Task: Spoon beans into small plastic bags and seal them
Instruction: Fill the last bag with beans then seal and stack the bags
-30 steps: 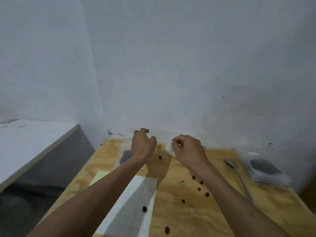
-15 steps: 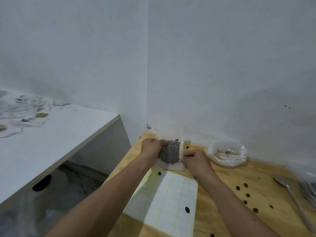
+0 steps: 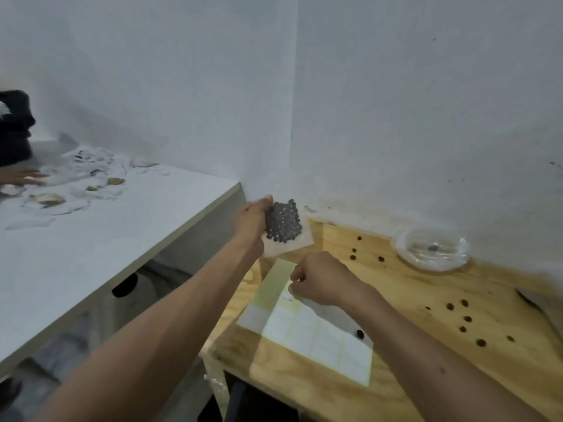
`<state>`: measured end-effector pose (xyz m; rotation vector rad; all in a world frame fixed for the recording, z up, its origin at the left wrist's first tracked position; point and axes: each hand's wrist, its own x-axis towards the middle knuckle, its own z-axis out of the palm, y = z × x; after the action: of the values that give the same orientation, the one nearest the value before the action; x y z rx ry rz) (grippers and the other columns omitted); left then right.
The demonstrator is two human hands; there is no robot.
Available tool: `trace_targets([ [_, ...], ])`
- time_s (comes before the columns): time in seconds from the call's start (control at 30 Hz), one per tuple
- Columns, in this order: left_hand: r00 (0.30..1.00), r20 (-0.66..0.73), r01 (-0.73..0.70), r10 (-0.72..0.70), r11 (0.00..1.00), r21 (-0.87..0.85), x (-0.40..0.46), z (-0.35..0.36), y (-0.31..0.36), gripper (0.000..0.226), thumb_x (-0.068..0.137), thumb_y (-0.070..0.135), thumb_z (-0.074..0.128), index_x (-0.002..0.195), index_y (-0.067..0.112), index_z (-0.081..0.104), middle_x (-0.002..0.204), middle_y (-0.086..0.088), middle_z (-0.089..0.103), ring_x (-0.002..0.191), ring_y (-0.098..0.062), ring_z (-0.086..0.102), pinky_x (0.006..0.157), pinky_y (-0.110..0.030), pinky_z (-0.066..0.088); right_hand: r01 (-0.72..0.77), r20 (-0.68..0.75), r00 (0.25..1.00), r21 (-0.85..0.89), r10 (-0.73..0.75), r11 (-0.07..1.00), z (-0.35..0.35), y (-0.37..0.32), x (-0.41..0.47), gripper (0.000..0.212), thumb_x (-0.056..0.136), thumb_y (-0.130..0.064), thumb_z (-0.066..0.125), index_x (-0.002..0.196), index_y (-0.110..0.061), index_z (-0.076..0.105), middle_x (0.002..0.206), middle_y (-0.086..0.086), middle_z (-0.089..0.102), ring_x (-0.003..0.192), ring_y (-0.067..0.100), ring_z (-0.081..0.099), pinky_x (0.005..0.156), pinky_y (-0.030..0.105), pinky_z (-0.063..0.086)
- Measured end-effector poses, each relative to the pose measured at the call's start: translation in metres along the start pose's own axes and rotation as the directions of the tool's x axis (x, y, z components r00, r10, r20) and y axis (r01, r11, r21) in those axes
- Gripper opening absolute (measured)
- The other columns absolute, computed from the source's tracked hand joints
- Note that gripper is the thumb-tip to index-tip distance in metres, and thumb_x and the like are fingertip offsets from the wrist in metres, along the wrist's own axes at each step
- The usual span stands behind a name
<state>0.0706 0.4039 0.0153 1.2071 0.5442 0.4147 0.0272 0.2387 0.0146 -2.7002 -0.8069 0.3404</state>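
The filled plastic bag (image 3: 285,229) is held up off the wooden table (image 3: 426,303) by the left hand (image 3: 251,222), whose fingers and thumb are curled round its left edge. The dark beans (image 3: 283,222) are packed in a flat block in the upper part of the bag, while the lower part appears empty and translucent. The bag is presumably kept clear of the table so that its face stays accessible for sealing or labelling.

The right hand (image 3: 320,277) is placed on the upper edge of the label sheet (image 3: 310,324), which lies flat on the table near its left edge. Its fingers are curled, and a pinch on a label at the sheet's top row is suggested; whether a label is actually gripped cannot be told. The peeled yellowish backing area is visible just beside the fingertips.

A clear plastic container (image 3: 432,249) is set against the wall, well apart from both hands; only a few beans are seen in it. Loose beans (image 3: 463,318) are scattered over the table, and one lies on the label sheet. Judged from this layout, the current step is the closing of a filled bag with an adhesive label.
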Motion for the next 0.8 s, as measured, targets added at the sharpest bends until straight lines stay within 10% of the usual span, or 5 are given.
trace_targets([
  [0.3,1.0,-0.004,0.02,-0.02,1.0,-0.023,-0.009,-0.015,-0.004,0.015,0.093,0.023,0.074,0.084,0.012,0.069,0.094,-0.005,0.072,0.093,-0.022,0.067,0.09,-0.038,0.052,-0.137,-0.059,0.99,-0.165,0.129,0.977,0.009,-0.033,-0.015,0.036,0.09,-0.005,0.059,0.065,-0.014,0.035,0.072,0.0,0.035,0.055,0.016,0.035,0.053,0.029,0.033],
  [0.5,0.998,0.055,-0.007,0.008,1.0,-0.023,-0.017,-0.017,-0.002,0.012,0.097,0.027,0.069,0.092,0.016,0.068,0.096,-0.003,0.072,0.093,-0.017,0.066,0.075,-0.026,0.048,-0.189,-0.048,0.98,0.045,0.191,0.981,0.018,-0.024,-0.009,0.03,0.087,-0.017,0.061,0.061,-0.01,0.048,0.079,0.005,0.065,0.069,0.026,0.06,0.058,0.029,0.045],
  [0.6,0.993,0.108,-0.042,0.039,0.999,0.025,-0.021,-0.02,-0.002,0.024,0.096,0.033,0.067,0.106,0.012,0.073,0.102,-0.005,0.076,0.1,-0.016,0.067,0.081,-0.028,0.047,-0.153,-0.034,0.986,0.231,0.166,0.961,0.012,-0.017,-0.012,0.046,0.089,-0.022,0.064,0.051,-0.009,0.043,0.055,0.003,0.049,0.047,0.017,0.041,0.05,0.025,0.035],
  [0.8,0.952,0.263,-0.186,0.155,0.978,0.096,-0.033,-0.013,0.001,0.025,0.102,0.03,0.059,0.115,0.012,0.07,0.106,-0.001,0.079,0.1,-0.013,0.072,0.086,-0.032,0.051,0.037,-0.357,0.923,0.454,0.143,0.89,-0.035,0.002,-0.015,0.011,0.083,-0.017,0.071,0.073,-0.02,0.072,0.068,-0.003,0.073,0.06,0.007,0.067,0.055,0.018,0.051],
])
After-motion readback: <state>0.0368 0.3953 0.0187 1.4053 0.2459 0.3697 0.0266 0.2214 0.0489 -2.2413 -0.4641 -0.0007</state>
